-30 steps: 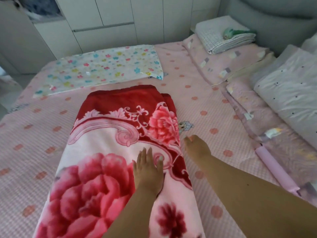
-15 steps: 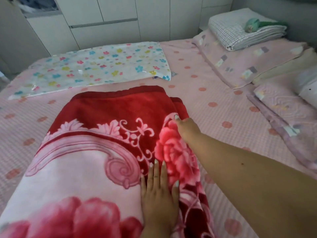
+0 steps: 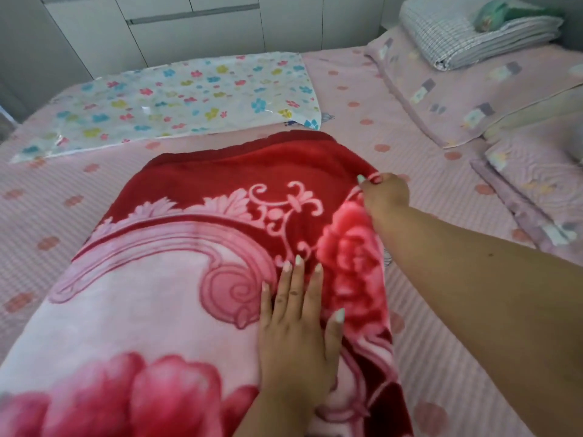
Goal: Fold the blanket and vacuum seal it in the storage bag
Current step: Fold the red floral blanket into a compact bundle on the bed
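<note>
Right hand point(image 3: 383, 193): grip pinching far right corner of folded red floral blanket point(image 3: 195, 247). Left hand point(image 3: 296, 329): flat, fingers straight, pressing blanket top. Blanket lies on bed point(image 3: 435, 326). Flower-print storage bag point(image 3: 176, 99): flat, far side; contents indiscernible.

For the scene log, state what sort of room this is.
Most likely a home bedroom: a bed with a pink dotted sheet, pillows and folded bedding at its head, and pale wardrobe doors along the far wall.
</note>
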Demonstrator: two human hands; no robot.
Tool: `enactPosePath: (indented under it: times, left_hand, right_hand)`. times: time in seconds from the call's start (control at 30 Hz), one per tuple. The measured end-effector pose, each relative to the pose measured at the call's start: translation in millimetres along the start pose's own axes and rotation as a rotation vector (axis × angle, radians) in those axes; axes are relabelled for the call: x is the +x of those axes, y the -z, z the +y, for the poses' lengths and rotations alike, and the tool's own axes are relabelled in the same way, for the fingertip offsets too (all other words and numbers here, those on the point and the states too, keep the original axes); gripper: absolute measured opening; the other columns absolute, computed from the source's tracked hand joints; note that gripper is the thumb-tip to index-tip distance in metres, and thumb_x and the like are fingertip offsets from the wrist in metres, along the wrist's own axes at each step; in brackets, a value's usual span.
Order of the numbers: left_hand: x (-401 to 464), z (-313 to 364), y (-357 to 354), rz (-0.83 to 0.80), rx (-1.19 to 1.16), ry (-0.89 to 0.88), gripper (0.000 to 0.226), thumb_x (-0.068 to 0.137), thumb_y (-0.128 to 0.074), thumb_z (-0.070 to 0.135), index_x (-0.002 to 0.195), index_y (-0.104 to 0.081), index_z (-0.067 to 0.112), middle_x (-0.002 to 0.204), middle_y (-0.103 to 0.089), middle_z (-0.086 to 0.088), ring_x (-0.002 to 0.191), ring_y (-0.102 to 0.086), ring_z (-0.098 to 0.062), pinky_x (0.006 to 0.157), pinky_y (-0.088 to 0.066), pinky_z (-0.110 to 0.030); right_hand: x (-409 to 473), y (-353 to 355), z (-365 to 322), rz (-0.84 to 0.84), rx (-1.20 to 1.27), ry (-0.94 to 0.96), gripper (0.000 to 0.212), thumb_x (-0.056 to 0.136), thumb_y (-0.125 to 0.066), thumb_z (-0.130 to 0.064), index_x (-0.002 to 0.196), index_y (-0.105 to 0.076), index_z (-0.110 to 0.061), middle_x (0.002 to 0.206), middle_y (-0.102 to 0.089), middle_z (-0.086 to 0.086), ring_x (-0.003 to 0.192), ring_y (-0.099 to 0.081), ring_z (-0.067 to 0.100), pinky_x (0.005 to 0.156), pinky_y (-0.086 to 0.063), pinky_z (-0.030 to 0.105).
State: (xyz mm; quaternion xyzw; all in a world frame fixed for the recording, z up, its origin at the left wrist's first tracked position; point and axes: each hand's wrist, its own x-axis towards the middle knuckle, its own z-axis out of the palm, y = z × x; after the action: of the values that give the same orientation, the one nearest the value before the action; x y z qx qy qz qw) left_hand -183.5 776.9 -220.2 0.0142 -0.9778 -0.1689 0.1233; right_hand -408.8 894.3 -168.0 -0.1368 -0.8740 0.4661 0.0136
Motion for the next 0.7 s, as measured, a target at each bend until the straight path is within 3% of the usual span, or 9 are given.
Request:
enactPosePath:
  times: [0.13, 0.17, 0.23, 0.3, 0.4, 0.47, 0.53, 0.6, 0.7]
  left_hand:
    - [2, -2, -17, -0.143, 0.104, 0.037, 0.068, 0.098, -0.011, 0.057, 0.147, -0.039, 0.018, 0.154, -0.033, -0.011, 0.143, -0.03, -0.029, 0.114, -0.014, -0.048]
    - [1, -5, -24, -0.175, 0.121, 0.048, 0.069, 0.098, -0.011, 0.057, 0.147, -0.039, 0.017, 0.154, -0.034, -0.013, 0.142, -0.031, -0.03, 0.114, -0.012, -0.047]
    - [0, -9, -32, -0.201, 0.13, 0.067, 0.07, 0.099, -0.01, 0.057, 0.146, -0.039, 0.015, 0.152, -0.035, -0.015, 0.141, -0.033, -0.031, 0.114, -0.008, -0.044]
    - [1, -12, -33, -0.223, 0.11, 0.068, 0.07, 0.099, -0.01, 0.057, 0.146, -0.039, 0.014, 0.152, -0.036, -0.015, 0.14, -0.034, -0.03, 0.114, -0.01, -0.042]
    - [0, -17, -35, -0.221, 0.059, 0.058, 0.083, 0.089, 0.01, 0.067, 0.152, -0.016, 0.021, 0.16, -0.016, -0.007, 0.148, -0.016, -0.025, 0.117, 0.0, -0.039]
    - [3, -21, -32, -0.304, 0.003, 0.076, 0.098, 0.07, 0.028, 0.076, 0.152, 0.003, 0.028, 0.162, 0.005, 0.001, 0.149, 0.007, -0.016, 0.118, 0.012, -0.034]
    - [5, -21, -21, -0.37, -0.032, 0.084, 0.104, 0.065, 0.022, 0.082, 0.153, 0.003, 0.03, 0.162, 0.008, 0.005, 0.148, 0.011, -0.011, 0.117, 0.013, -0.031]
    - [-7, -21, -4, -0.399, -0.039, 0.08, 0.095, 0.072, 0.008, 0.072, 0.154, -0.006, 0.026, 0.162, 0.0, 0.004, 0.149, 0.001, -0.011, 0.117, 0.008, -0.028]
    - [-50, -22, 20, -0.428, 0.068, 0.065, 0.074, 0.093, -0.012, 0.056, 0.144, -0.044, 0.014, 0.15, -0.042, -0.008, 0.137, -0.042, -0.022, 0.115, -0.013, -0.032]
  right_hand:
    - [-8, -5, 29, 0.08, -0.137, -0.17, 0.041, 0.095, -0.057, -0.025, 0.128, -0.05, -0.002, 0.13, -0.056, 0.019, 0.121, -0.052, 0.033, 0.096, -0.04, 0.034]
    - [-21, -11, 28, 0.163, -0.178, -0.062, 0.042, 0.094, -0.056, -0.025, 0.13, -0.046, -0.005, 0.133, -0.053, 0.016, 0.123, -0.048, 0.032, 0.098, -0.039, 0.037]
    - [-52, -28, 25, 0.187, -0.261, 0.432, 0.044, 0.095, -0.048, -0.035, 0.135, -0.047, -0.015, 0.136, -0.052, 0.009, 0.127, -0.045, 0.027, 0.103, -0.036, 0.041]
    - [-70, -42, 33, -0.117, -0.38, 0.686, 0.053, 0.099, -0.029, -0.047, 0.143, -0.042, -0.024, 0.148, -0.043, 0.002, 0.139, -0.035, 0.021, 0.114, -0.025, 0.042]
    - [-67, -46, 51, -0.552, -0.572, 0.455, 0.054, 0.102, -0.012, -0.049, 0.154, -0.016, -0.031, 0.162, -0.014, -0.004, 0.149, -0.009, 0.012, 0.121, -0.003, 0.039]
    - [-65, -42, 45, -0.638, -0.616, 0.401, 0.054, 0.103, -0.009, -0.045, 0.155, -0.011, -0.028, 0.163, -0.008, -0.003, 0.149, -0.006, 0.013, 0.121, -0.002, 0.043]
    - [-76, -37, 38, -0.641, -0.594, 0.347, 0.061, 0.1, -0.005, -0.053, 0.155, -0.011, -0.027, 0.163, -0.008, -0.003, 0.149, -0.005, 0.013, 0.12, -0.001, 0.047]
    - [-100, -31, 43, -0.658, -0.642, 0.34, 0.068, 0.096, 0.0, -0.058, 0.155, -0.007, -0.025, 0.163, -0.006, -0.001, 0.15, -0.003, 0.015, 0.12, 0.0, 0.048]
    - [-149, -16, 62, -0.752, -0.832, 0.43, 0.072, 0.092, 0.003, -0.056, 0.155, 0.001, -0.023, 0.163, 0.003, 0.004, 0.15, 0.006, 0.019, 0.12, 0.003, 0.047]
